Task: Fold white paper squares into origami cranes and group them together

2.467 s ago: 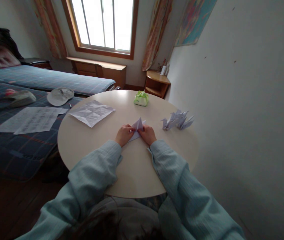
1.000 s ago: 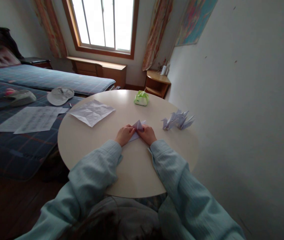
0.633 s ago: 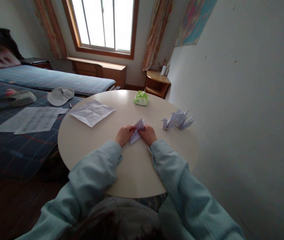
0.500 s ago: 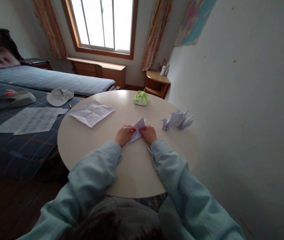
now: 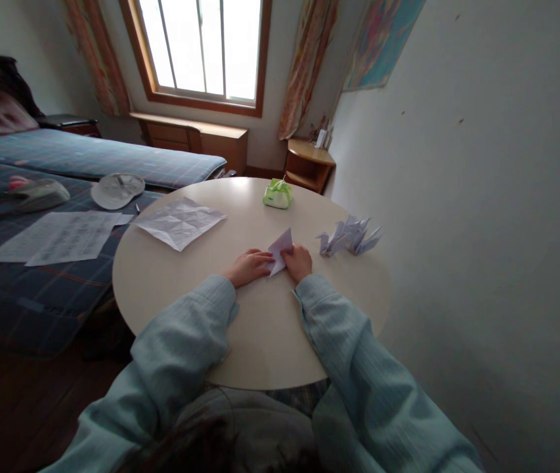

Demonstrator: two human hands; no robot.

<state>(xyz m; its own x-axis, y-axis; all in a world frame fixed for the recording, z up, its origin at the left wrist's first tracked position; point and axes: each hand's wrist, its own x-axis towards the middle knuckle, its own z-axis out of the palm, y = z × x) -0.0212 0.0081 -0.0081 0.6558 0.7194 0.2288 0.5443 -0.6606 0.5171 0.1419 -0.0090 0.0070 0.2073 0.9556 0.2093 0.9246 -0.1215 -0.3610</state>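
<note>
A small piece of white folded paper (image 5: 280, 247), its upper corner pointing up and right, is held just above or on the round table, between my two hands. My right hand (image 5: 299, 263) grips its right side, the thumb lying across the front. On the left edge are the fingers of my left hand (image 5: 250, 267), fairly straight and close together, with part of the paper hidden under them. Several folded paper cranes (image 5: 351, 236) stand in a cluster to the right of my right hand.
A creased paper sheet (image 5: 181, 222) lies on the round table (image 5: 270, 348) at the left. Toward the back sits a green tissue pack (image 5: 278, 194). Printed sheets (image 5: 73, 236) and a white cap (image 5: 117, 190) rest on the bed; a wall (image 5: 481, 230) rises at the right.
The folded paper has tipped to the right and shifted slightly that way. My left hand's fingers have gone from a pinch to a straighter hold on its left edge.
</note>
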